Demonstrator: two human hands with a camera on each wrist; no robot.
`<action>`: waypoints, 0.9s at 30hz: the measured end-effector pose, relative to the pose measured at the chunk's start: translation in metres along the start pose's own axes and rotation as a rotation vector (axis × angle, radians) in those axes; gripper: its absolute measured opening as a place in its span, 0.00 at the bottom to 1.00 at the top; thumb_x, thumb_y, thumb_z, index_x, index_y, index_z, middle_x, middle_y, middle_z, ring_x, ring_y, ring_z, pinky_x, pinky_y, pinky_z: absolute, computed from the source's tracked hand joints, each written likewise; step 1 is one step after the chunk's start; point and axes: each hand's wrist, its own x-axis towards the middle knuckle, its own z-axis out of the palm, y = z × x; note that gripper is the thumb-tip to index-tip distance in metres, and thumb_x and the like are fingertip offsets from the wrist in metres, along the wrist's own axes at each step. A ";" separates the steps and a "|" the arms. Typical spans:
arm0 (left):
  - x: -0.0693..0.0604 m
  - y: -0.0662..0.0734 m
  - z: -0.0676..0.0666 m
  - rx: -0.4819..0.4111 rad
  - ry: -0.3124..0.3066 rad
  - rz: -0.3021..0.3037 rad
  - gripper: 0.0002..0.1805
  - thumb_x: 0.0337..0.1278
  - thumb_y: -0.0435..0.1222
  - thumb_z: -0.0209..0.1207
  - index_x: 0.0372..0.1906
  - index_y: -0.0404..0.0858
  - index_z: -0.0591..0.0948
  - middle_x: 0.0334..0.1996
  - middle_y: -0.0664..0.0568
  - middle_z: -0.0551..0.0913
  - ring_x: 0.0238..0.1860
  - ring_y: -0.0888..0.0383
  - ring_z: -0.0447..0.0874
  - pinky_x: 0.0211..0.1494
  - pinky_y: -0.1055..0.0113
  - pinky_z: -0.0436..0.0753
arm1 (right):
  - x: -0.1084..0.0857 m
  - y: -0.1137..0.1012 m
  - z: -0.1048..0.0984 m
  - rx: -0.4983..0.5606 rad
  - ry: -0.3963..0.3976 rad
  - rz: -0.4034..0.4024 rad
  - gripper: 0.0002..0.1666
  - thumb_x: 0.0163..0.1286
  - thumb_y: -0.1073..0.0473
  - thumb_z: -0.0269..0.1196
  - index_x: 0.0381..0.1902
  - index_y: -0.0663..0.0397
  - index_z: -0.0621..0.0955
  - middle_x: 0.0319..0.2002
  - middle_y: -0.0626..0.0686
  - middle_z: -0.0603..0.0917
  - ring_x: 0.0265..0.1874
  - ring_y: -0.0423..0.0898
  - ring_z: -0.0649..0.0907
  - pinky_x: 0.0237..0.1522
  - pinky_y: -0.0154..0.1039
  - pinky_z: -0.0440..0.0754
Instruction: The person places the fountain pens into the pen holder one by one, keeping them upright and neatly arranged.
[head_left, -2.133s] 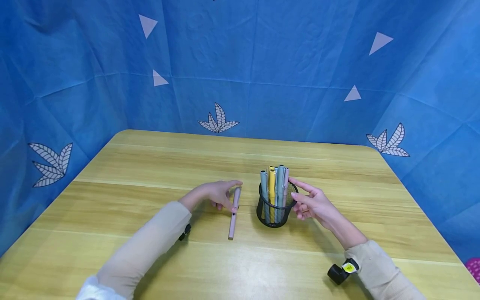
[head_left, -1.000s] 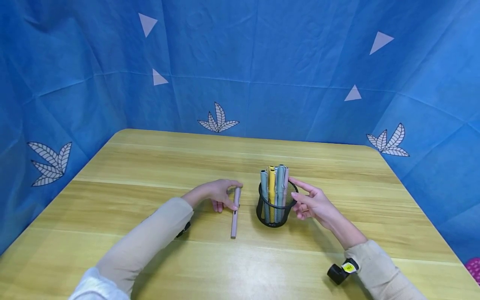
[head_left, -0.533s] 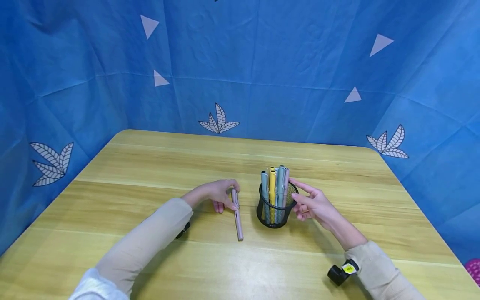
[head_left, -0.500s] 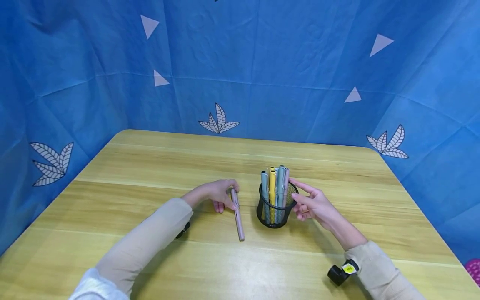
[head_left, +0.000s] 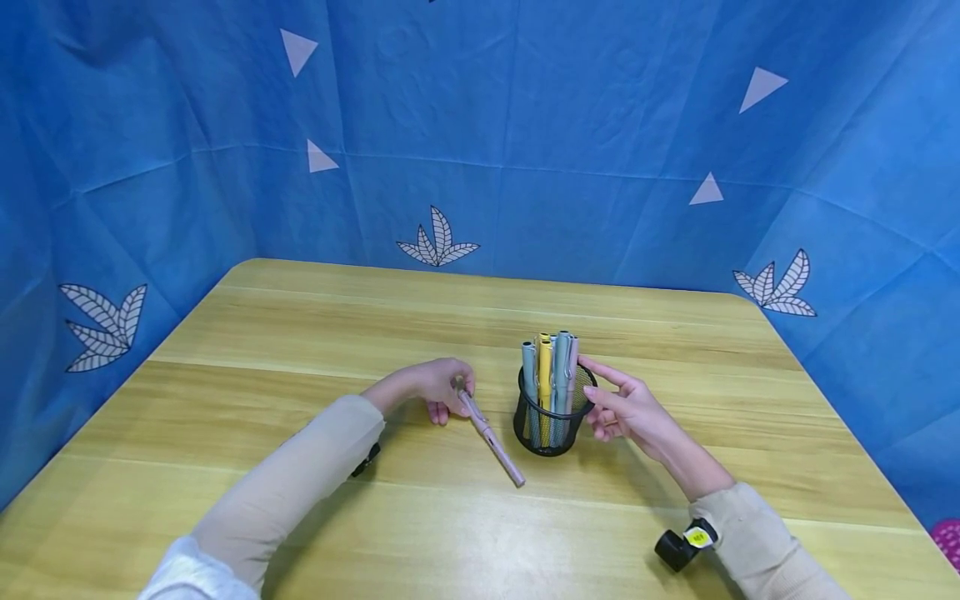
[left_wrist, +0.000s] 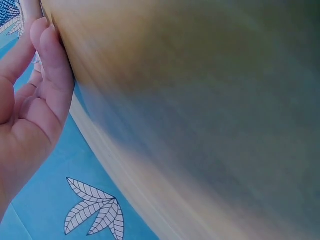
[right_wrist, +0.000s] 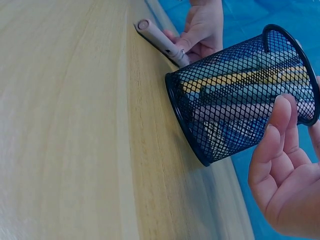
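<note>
My left hand [head_left: 444,387] pinches one end of a light purple pen [head_left: 495,446] near the table's middle. The pen slants toward the lower right, its far end close to the tabletop. To its right, a black mesh pen holder [head_left: 547,450] stands upright with several blue, yellow and purple pens [head_left: 545,367] inside. My right hand [head_left: 633,412] holds the holder's right side, index finger at the back rim and thumb at the near rim. In the right wrist view, its lower fingers [right_wrist: 265,155] curl beside the mesh. The left wrist view shows the left hand [left_wrist: 42,105], the pen mostly out of sight.
The wooden table [head_left: 337,325] has rounded far corners. A blue curtain [head_left: 570,100] with white triangles and leaf prints hangs behind and beside it. A black wrist camera [head_left: 677,548] sits at the right cuff.
The purple pen's near end has swung to the right, from pointing almost straight down to slanting below the holder. My left fingers have curled further. The right hand and the holder have stayed put.
</note>
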 end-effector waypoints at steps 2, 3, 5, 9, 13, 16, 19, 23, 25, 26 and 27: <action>0.000 0.000 0.000 0.001 -0.007 0.007 0.10 0.48 0.25 0.60 0.33 0.34 0.71 0.20 0.42 0.78 0.11 0.58 0.73 0.16 0.69 0.77 | 0.000 0.000 0.000 0.003 -0.004 -0.006 0.36 0.65 0.58 0.56 0.68 0.50 0.56 0.18 0.52 0.80 0.13 0.42 0.77 0.18 0.32 0.75; 0.000 -0.001 -0.001 0.000 -0.010 0.011 0.09 0.48 0.26 0.60 0.33 0.34 0.71 0.19 0.43 0.78 0.11 0.58 0.73 0.16 0.69 0.77 | 0.000 0.000 0.000 0.004 -0.007 -0.009 0.35 0.65 0.58 0.56 0.68 0.49 0.56 0.18 0.52 0.80 0.13 0.42 0.77 0.18 0.32 0.75; 0.000 -0.001 -0.001 -0.004 -0.018 0.015 0.08 0.49 0.26 0.59 0.32 0.34 0.71 0.17 0.43 0.77 0.11 0.58 0.73 0.16 0.68 0.77 | 0.000 0.000 -0.001 0.006 -0.012 -0.014 0.35 0.66 0.58 0.56 0.67 0.49 0.57 0.18 0.52 0.80 0.13 0.42 0.77 0.18 0.32 0.76; -0.001 -0.001 -0.003 0.032 -0.016 0.039 0.07 0.49 0.28 0.60 0.30 0.35 0.73 0.14 0.46 0.74 0.10 0.59 0.71 0.14 0.71 0.75 | 0.000 0.000 -0.001 0.005 -0.012 -0.013 0.35 0.65 0.58 0.56 0.68 0.49 0.56 0.18 0.52 0.80 0.13 0.42 0.77 0.18 0.32 0.76; -0.002 -0.001 -0.004 0.070 -0.006 0.088 0.06 0.48 0.29 0.61 0.28 0.37 0.74 0.14 0.49 0.72 0.11 0.61 0.67 0.13 0.74 0.71 | 0.001 -0.001 0.000 0.003 -0.009 -0.009 0.36 0.65 0.58 0.56 0.68 0.49 0.56 0.18 0.52 0.80 0.13 0.42 0.77 0.18 0.32 0.76; -0.001 -0.003 -0.007 0.019 -0.028 0.121 0.06 0.48 0.28 0.61 0.28 0.36 0.74 0.16 0.49 0.72 0.14 0.60 0.67 0.16 0.74 0.70 | 0.001 -0.001 -0.001 0.003 -0.008 -0.006 0.35 0.65 0.58 0.56 0.68 0.49 0.56 0.18 0.52 0.80 0.13 0.42 0.77 0.18 0.33 0.76; -0.001 -0.004 -0.010 -0.060 -0.065 0.159 0.05 0.51 0.28 0.59 0.31 0.35 0.73 0.21 0.48 0.74 0.19 0.59 0.71 0.20 0.73 0.71 | 0.001 0.000 -0.001 0.003 -0.009 -0.004 0.36 0.65 0.58 0.56 0.68 0.49 0.56 0.18 0.52 0.80 0.13 0.42 0.77 0.18 0.33 0.76; -0.001 -0.003 -0.014 -0.161 -0.105 0.213 0.05 0.55 0.28 0.56 0.35 0.32 0.72 0.30 0.44 0.77 0.27 0.56 0.76 0.26 0.71 0.75 | 0.001 0.000 -0.001 0.002 -0.008 -0.001 0.36 0.65 0.57 0.56 0.68 0.49 0.56 0.17 0.52 0.80 0.13 0.42 0.77 0.18 0.33 0.76; -0.001 -0.002 -0.015 -0.219 -0.120 0.227 0.05 0.55 0.27 0.54 0.36 0.31 0.72 0.34 0.42 0.78 0.30 0.54 0.77 0.29 0.71 0.76 | 0.001 0.000 -0.001 0.003 -0.007 0.000 0.36 0.65 0.57 0.56 0.68 0.49 0.56 0.18 0.52 0.80 0.13 0.42 0.77 0.18 0.33 0.76; -0.001 -0.001 -0.015 -0.256 -0.128 0.230 0.05 0.55 0.26 0.54 0.37 0.31 0.71 0.36 0.42 0.78 0.32 0.53 0.78 0.31 0.69 0.78 | 0.001 0.000 -0.001 0.004 -0.007 0.000 0.36 0.65 0.57 0.56 0.68 0.49 0.56 0.18 0.52 0.80 0.13 0.42 0.77 0.18 0.33 0.76; -0.001 -0.001 -0.015 -0.290 -0.132 0.237 0.05 0.55 0.26 0.54 0.37 0.30 0.71 0.39 0.42 0.78 0.34 0.52 0.78 0.34 0.67 0.79 | 0.001 0.001 -0.001 0.005 -0.008 0.000 0.36 0.65 0.58 0.56 0.68 0.49 0.56 0.18 0.52 0.80 0.13 0.42 0.77 0.18 0.33 0.76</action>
